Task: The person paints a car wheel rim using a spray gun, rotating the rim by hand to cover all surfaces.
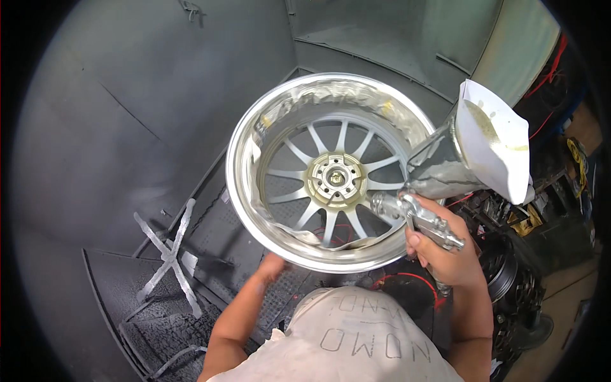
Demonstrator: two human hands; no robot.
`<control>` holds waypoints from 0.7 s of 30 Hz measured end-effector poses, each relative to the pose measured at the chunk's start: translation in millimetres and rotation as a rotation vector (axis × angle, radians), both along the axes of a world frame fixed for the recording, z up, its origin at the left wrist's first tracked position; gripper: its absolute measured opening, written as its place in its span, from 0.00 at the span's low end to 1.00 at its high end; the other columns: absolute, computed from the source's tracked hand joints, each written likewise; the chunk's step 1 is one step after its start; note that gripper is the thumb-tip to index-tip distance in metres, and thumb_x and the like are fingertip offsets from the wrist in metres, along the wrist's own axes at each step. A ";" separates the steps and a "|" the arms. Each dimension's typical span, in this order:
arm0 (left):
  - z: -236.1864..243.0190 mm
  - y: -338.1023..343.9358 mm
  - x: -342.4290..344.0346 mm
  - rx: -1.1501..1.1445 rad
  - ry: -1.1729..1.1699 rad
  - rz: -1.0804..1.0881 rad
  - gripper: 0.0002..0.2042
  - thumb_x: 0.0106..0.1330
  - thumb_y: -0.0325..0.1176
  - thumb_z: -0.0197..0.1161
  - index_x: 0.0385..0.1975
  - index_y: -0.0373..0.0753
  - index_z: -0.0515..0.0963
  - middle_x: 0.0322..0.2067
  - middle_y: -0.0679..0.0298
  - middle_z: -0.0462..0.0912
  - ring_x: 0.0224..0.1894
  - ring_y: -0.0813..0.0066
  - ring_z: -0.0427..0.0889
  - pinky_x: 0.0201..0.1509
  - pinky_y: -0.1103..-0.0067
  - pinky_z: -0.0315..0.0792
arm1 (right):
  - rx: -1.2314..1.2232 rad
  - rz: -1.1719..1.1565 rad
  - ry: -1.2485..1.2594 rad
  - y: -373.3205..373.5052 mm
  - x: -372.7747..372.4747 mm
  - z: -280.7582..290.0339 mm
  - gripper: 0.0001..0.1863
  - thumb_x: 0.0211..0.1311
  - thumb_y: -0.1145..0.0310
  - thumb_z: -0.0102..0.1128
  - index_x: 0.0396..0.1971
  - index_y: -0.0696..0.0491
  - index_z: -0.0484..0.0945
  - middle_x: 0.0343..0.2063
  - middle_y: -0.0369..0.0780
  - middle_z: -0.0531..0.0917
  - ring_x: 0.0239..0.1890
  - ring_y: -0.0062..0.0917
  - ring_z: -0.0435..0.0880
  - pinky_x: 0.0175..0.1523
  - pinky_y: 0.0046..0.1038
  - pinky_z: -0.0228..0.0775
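The silver wheel (336, 175) is right in front of you, hollow side toward you, pale-spoked and gold-toned at its middle; what carries it is hidden. Its inner barrel looks crinkled and shiny. Over its right edge, your right hand (449, 248) is wrapped firmly round a metal spray gun (433, 226), whose nozzle end sits over the spokes near that side. The gun's silvery cup (439, 159) flares up and to the right, and a folded white paper (512, 162), stained yellowish, stands in its mouth. Your left hand (272, 267) is at the wheel's lower-left edge, fingers partly hidden under it; you cannot tell from here how far open they are or whether they grip. Past the lower-right edge curves a red hose (407, 275). Beyond the lower-left edge is a grey-coated X-shaped piece (169, 257). Grey walls (159, 83) rise left and behind; dark wheels (505, 277) sit at your right.
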State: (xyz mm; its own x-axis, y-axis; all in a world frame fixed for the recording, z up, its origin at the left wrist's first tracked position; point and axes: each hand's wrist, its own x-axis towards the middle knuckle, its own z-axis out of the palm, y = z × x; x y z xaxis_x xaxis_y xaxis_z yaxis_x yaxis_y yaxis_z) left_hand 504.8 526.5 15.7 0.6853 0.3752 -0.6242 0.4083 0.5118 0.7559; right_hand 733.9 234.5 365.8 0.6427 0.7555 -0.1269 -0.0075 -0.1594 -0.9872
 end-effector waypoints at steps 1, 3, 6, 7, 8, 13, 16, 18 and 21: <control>3.6 16.2 3.7 0.036 -0.025 0.116 0.20 0.77 0.41 0.55 0.61 0.35 0.75 0.52 0.57 0.84 0.48 0.69 0.84 0.53 0.72 0.78 | 0.019 -0.027 -0.081 3.3 1.6 -7.5 0.28 0.64 0.74 0.63 0.65 0.61 0.72 0.36 0.37 0.84 0.34 0.13 0.77 0.39 0.17 0.70; 14.4 41.2 13.8 0.069 -0.083 0.306 0.22 0.76 0.42 0.54 0.62 0.33 0.73 0.54 0.54 0.82 0.51 0.65 0.83 0.55 0.70 0.77 | 0.008 -0.088 -0.211 6.9 4.3 -9.4 0.26 0.65 0.74 0.62 0.64 0.61 0.73 0.40 0.39 0.84 0.37 0.13 0.77 0.44 0.18 0.70; 29.2 52.9 16.8 0.060 -0.146 0.463 0.23 0.76 0.43 0.55 0.63 0.31 0.73 0.55 0.53 0.81 0.51 0.63 0.83 0.57 0.68 0.76 | -0.020 -0.185 -0.312 6.4 10.8 -16.9 0.25 0.66 0.75 0.61 0.63 0.61 0.73 0.44 0.41 0.84 0.39 0.15 0.77 0.49 0.21 0.70; 25.5 55.4 13.5 0.059 -0.143 0.470 0.24 0.76 0.43 0.55 0.63 0.31 0.72 0.55 0.54 0.81 0.52 0.63 0.83 0.57 0.68 0.75 | -0.069 -0.210 -0.242 4.1 9.1 -13.9 0.25 0.66 0.76 0.59 0.63 0.61 0.73 0.45 0.42 0.84 0.39 0.17 0.77 0.51 0.22 0.71; 21.1 57.6 10.9 0.057 -0.140 0.477 0.24 0.76 0.43 0.54 0.63 0.32 0.72 0.56 0.54 0.81 0.52 0.64 0.83 0.58 0.68 0.75 | -0.057 -0.234 -0.286 2.9 8.9 -16.3 0.25 0.66 0.76 0.59 0.64 0.61 0.72 0.43 0.41 0.84 0.38 0.17 0.77 0.50 0.21 0.71; 18.3 -24.0 24.4 -0.002 -0.245 0.563 0.18 0.77 0.42 0.53 0.58 0.37 0.75 0.48 0.61 0.83 0.43 0.70 0.83 0.49 0.73 0.77 | -0.060 -0.281 -0.314 -6.8 12.2 -18.1 0.27 0.66 0.77 0.58 0.65 0.63 0.70 0.34 0.37 0.83 0.31 0.14 0.78 0.35 0.18 0.70; 1.9 -62.9 13.5 -0.107 -0.275 0.514 0.14 0.77 0.43 0.53 0.51 0.40 0.76 0.41 0.65 0.84 0.35 0.76 0.80 0.41 0.78 0.75 | -0.056 -0.193 -0.148 -5.2 -1.2 -10.6 0.29 0.65 0.75 0.60 0.66 0.63 0.69 0.31 0.37 0.82 0.29 0.15 0.78 0.29 0.17 0.69; 7.3 -88.7 8.6 -0.142 -0.255 0.397 0.13 0.78 0.43 0.52 0.45 0.40 0.77 0.37 0.66 0.83 0.31 0.79 0.77 0.38 0.81 0.73 | -0.018 -0.114 -0.024 -1.1 -12.4 -5.2 0.30 0.64 0.74 0.62 0.66 0.64 0.69 0.30 0.37 0.82 0.28 0.15 0.78 0.27 0.17 0.68; -18.0 -100.4 -12.1 -0.247 -0.258 0.030 0.12 0.79 0.39 0.51 0.47 0.39 0.78 0.38 0.66 0.84 0.33 0.79 0.79 0.39 0.82 0.74 | -0.021 0.044 0.161 7.5 -22.3 6.7 0.30 0.64 0.74 0.63 0.65 0.64 0.70 0.36 0.39 0.84 0.34 0.17 0.81 0.36 0.20 0.74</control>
State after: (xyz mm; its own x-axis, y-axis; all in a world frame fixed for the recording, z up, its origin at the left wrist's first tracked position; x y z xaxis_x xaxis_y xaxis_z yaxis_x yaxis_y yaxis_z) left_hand 492.8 426.1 -2.4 0.8233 0.2568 -0.5062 0.2021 0.7007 0.6842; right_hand 711.5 242.0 372.5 0.5787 0.7788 -0.2421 -0.1583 -0.1840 -0.9701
